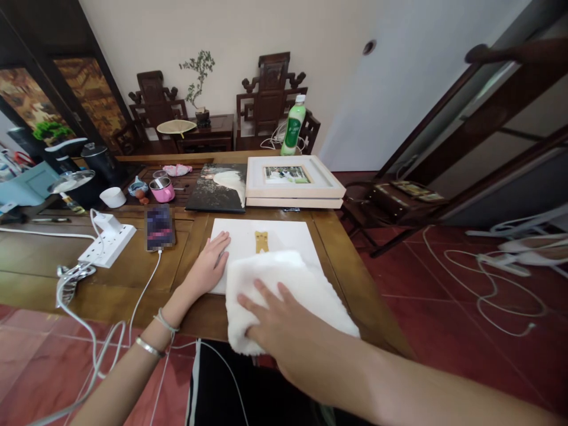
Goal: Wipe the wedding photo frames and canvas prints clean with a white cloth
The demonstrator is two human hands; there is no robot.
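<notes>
A white board (pixel 290 234) with a small yellow-brown figure (pixel 261 241) on it lies on the wooden table (pixel 177 302) in front of me. My left hand (pixel 210 263) rests on the board's left edge, fingers extended and holding nothing. A fluffy white cloth (pixel 306 284) covers the near right part of the board and hangs over the table's front edge. Spread over the cloth, my right hand (pixel 279 325) presses on it with fingers apart. What lies beneath the cloth is hidden.
Behind the board are a dark picture panel (pixel 213 189), stacked pale frames (pixel 295 192) and a green bottle (pixel 293 127). A phone (pixel 160 228), a power strip (pixel 109 245) with cables, a pink cup (pixel 163 190) and tea things stand on the left.
</notes>
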